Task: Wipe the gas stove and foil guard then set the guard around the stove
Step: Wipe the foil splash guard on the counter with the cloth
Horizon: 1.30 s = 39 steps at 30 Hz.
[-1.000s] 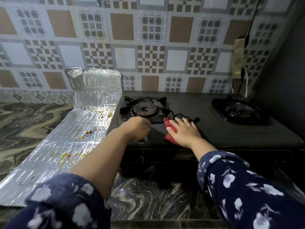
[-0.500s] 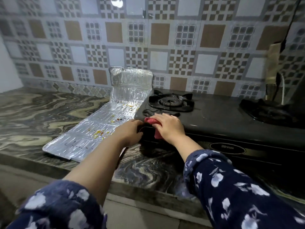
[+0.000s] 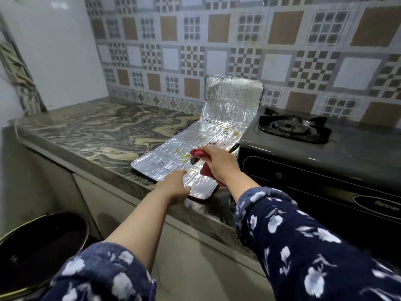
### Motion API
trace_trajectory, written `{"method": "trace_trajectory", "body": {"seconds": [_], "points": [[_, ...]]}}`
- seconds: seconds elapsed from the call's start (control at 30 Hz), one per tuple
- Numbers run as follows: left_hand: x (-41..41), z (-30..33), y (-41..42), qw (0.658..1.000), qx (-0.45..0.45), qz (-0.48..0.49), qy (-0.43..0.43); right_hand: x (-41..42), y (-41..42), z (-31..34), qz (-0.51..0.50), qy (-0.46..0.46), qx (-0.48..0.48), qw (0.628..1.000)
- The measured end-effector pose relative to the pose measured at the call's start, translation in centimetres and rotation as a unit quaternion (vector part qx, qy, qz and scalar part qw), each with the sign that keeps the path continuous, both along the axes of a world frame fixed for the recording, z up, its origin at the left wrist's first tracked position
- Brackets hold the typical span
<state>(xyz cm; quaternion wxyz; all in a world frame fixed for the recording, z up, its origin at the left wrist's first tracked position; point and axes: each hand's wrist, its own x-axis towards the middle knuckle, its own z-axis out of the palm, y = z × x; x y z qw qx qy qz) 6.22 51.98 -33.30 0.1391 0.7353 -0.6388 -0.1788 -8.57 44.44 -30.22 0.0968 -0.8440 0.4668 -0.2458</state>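
Note:
The silver foil guard (image 3: 195, 140) lies flat on the marble counter left of the black gas stove (image 3: 325, 153), its far panel propped up against the tiled wall. Yellow and dark food stains spot the foil. My right hand (image 3: 219, 165) holds a red cloth (image 3: 196, 153) over the foil's near right part, beside the stove's left edge. My left hand (image 3: 176, 185) rests on the foil's near edge, fingers spread, pressing it down. The stove's left burner (image 3: 293, 127) is in view; its right side is cut off.
The marble counter (image 3: 97, 131) stretches left to a white wall. A dark round pan or bin (image 3: 36, 246) sits low at the bottom left, below the counter's front edge. Patterned tiles back the counter.
My right hand with the red cloth left the stove top and moved left onto the foil guard. My left hand shifted from the stove's corner to the foil's near edge. The view swung left.

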Motion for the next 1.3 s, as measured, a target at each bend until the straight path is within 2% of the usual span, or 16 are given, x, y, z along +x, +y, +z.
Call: {"method": "trace_trajectory", "body": {"seconds": [0.1,0.17,0.23,0.3,0.4,0.5,0.8,1.1,1.2,1.3], "points": [[2.6,-1.8,-1.7,1.000,0.014,0.020,-0.013,3.8,-1.1,-3.4,0.010,-0.011,0.055,0.998],[4.0,-3.0,-3.0,0.999,0.023,0.035,-0.020,5.4,-1.8,-6.0,0.028,0.050,0.097,0.994],[5.1,-4.2,-4.4,0.998,0.018,0.055,-0.027,6.1,-2.2,-8.2,0.055,0.152,0.129,0.978],[6.3,-5.2,-5.7,0.996,-0.005,0.079,-0.043,6.2,-2.6,-9.6,0.064,0.203,0.146,0.966],[8.3,-6.3,-7.3,0.991,-0.030,0.118,-0.063,5.8,-3.0,-10.5,0.074,0.195,0.142,0.968],[9.4,-7.3,-8.3,0.986,0.004,0.146,-0.075,5.7,-3.4,-10.6,0.085,0.189,0.135,0.969],[9.4,-9.2,-8.7,0.982,-0.003,0.158,-0.107,7.7,-6.9,-10.7,0.104,0.221,0.097,0.965],[10.4,-8.6,-7.9,0.985,-0.014,0.131,-0.111,12.0,-11.0,-10.5,0.036,0.221,0.104,0.969],[12.9,-7.8,-8.0,0.974,-0.070,0.188,-0.105,12.0,-10.5,-10.6,0.024,0.224,0.094,0.970],[16.3,-7.5,-9.1,0.979,-0.039,0.168,-0.111,12.0,-10.3,-10.4,0.022,0.227,0.103,0.968]]}}
